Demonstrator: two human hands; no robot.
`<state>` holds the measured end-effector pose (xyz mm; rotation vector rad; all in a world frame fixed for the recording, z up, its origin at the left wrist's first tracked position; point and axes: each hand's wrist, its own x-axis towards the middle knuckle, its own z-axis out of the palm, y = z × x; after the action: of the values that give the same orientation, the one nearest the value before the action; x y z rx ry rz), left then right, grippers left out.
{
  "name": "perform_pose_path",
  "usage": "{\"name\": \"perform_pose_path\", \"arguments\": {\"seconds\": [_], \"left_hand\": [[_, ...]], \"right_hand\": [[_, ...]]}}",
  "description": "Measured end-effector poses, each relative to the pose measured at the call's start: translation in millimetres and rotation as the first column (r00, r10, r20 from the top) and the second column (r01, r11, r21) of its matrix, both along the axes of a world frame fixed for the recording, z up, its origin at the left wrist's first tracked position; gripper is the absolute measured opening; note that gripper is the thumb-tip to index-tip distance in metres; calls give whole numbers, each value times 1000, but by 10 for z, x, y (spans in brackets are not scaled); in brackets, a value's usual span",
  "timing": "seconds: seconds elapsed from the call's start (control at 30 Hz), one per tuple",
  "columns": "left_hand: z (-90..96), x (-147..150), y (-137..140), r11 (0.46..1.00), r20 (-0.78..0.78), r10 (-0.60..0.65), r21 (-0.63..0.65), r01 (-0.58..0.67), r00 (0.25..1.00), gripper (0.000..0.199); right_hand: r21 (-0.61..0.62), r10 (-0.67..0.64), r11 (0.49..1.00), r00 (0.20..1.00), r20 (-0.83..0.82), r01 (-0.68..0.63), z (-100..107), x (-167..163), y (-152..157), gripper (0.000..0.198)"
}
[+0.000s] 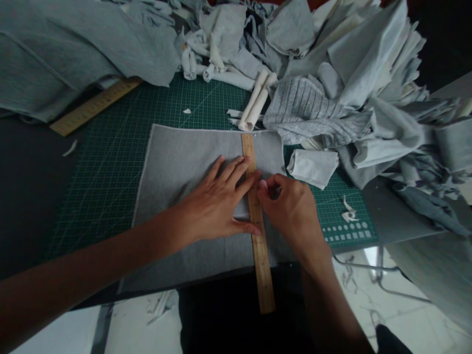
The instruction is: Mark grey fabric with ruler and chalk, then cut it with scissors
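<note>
Across grey cloth (180, 152): one wooden ruler (263, 265), long axis running away from you; your left hand (216, 204) spread, fingertips upon it; your right hand (291, 204) curled closed beside its right edge, contents unclear.

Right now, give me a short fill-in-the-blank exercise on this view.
The left hand lies spread, thumb on a wooden ruler set across a cloth colored ____.
The cutting mat beneath that cloth is ____.
Another ruler lies at the picture's upper ____.
The right hand, fingers curled, is at the nearer ruler's ____ edge.
Missing words: gray; green; left; right.
</note>
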<state>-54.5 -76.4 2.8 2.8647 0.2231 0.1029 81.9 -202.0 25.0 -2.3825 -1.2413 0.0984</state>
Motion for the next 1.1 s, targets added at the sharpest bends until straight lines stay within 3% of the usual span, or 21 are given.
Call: {"name": "perform_pose_path", "arguments": {"seconds": [0.27,0.53,0.87,1.1], "left_hand": [[14,20,-10,1000,-14,9,23,-9,1000,115],[38,36,-10,995,-44,-4,98,8,999,114],[74,40,-22,997,-68,27,74,-22,997,111],[44,28,-13,997,-28,27,75,-25,999,108]], "right_hand": [[-161,58,986,995,78,-45,67,41,76,22],[-338,69,941,990,120,-24,213,-35,80,23],[-406,106,913,986,126,-46,282,-193,-194,20],[-426,64,903,998,6,-55,289,-233,-330,16]]}}
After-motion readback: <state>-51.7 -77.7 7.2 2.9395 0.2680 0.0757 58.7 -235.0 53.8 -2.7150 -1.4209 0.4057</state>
